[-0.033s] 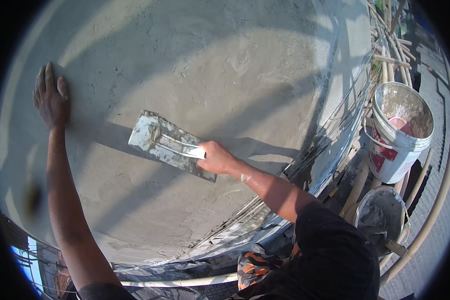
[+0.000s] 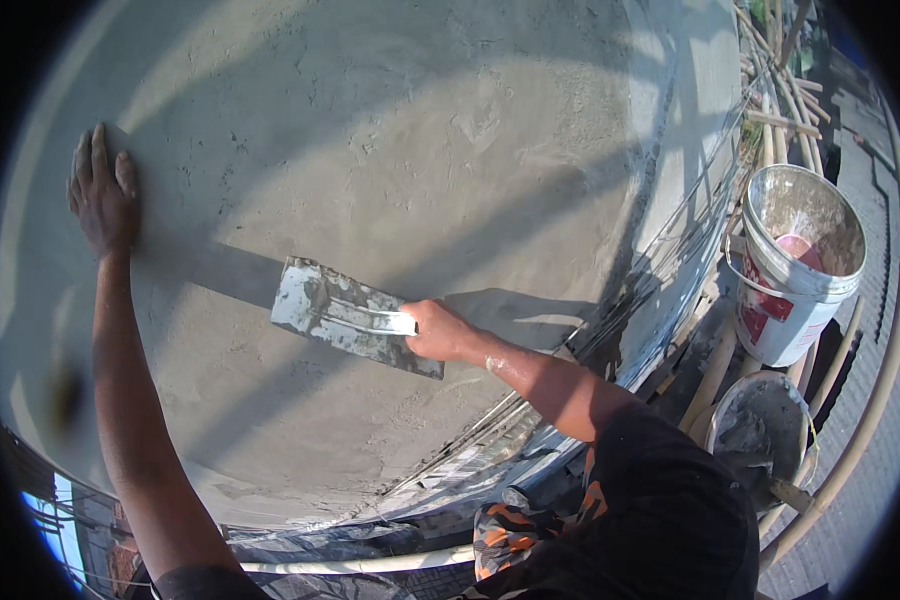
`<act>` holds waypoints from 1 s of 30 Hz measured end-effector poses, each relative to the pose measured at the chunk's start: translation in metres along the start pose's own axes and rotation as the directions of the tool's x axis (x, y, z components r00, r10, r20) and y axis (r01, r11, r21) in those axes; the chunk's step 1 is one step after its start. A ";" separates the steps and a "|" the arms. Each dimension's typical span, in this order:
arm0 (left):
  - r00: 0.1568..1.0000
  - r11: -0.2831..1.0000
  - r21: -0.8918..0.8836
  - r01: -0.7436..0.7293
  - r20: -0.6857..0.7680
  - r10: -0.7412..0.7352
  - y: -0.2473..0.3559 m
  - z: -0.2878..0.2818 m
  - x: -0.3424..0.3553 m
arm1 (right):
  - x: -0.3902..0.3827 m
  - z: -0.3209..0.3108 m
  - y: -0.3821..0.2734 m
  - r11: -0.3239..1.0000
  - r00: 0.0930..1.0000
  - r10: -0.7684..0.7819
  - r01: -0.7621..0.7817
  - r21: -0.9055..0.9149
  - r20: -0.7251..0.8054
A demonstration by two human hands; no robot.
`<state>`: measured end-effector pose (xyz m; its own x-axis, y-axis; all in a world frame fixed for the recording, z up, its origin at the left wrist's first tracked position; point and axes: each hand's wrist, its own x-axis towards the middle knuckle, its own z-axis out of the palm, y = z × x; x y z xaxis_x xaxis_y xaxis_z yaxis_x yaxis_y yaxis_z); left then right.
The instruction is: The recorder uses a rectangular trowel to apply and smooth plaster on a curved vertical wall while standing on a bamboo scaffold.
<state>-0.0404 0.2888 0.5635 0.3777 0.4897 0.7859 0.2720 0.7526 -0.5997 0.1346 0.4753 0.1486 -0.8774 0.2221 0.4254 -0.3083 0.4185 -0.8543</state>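
Note:
A broad wall of wet grey plaster fills most of the view, with bands of shadow across it. My left hand lies on the wall at the far left, arm stretched up and fingers extended. Near the middle, my right hand is wrapped round the handle of a rectangular plastering trowel. The trowel's plate is smeared with grey mortar and lies against or very close to the plaster; exact contact is hard to make out.
At the right stands a white bucket with mortar-crusted walls and something pinkish inside. Below it, a smaller bucket holds grey mortar and what looks like a tool handle. Bamboo poles run beside them, above corrugated roofing.
My right hand has moved the trowel down the wall and slightly to the right. My left hand has stayed in place.

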 end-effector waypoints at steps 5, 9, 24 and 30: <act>1.000 1.000 0.019 0.022 0.006 -0.022 0.008 -0.002 0.005 | 0.028 -0.081 -0.050 0.977 0.893 -0.199 0.151 -0.148 -0.404; 0.999 0.999 0.023 0.046 -0.009 -0.046 0.007 0.003 0.000 | 0.112 -0.163 -0.142 0.961 0.765 -0.271 0.255 -0.112 -0.585; 0.997 0.997 -0.015 0.074 -0.009 -0.074 0.003 -0.002 0.001 | 0.116 -0.264 -0.178 0.950 0.859 -0.312 0.294 -0.108 -0.407; 0.997 0.998 0.021 0.067 -0.024 -0.067 -0.008 -0.006 -0.009 | 0.082 -0.146 -0.100 0.958 0.981 -0.039 -0.018 -0.285 -0.192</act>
<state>-0.0411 0.2760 0.5602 0.3795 0.4278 0.8203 0.2780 0.7929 -0.5422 0.1472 0.5805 0.3128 -0.7779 0.3705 0.5075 -0.1749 0.6481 -0.7412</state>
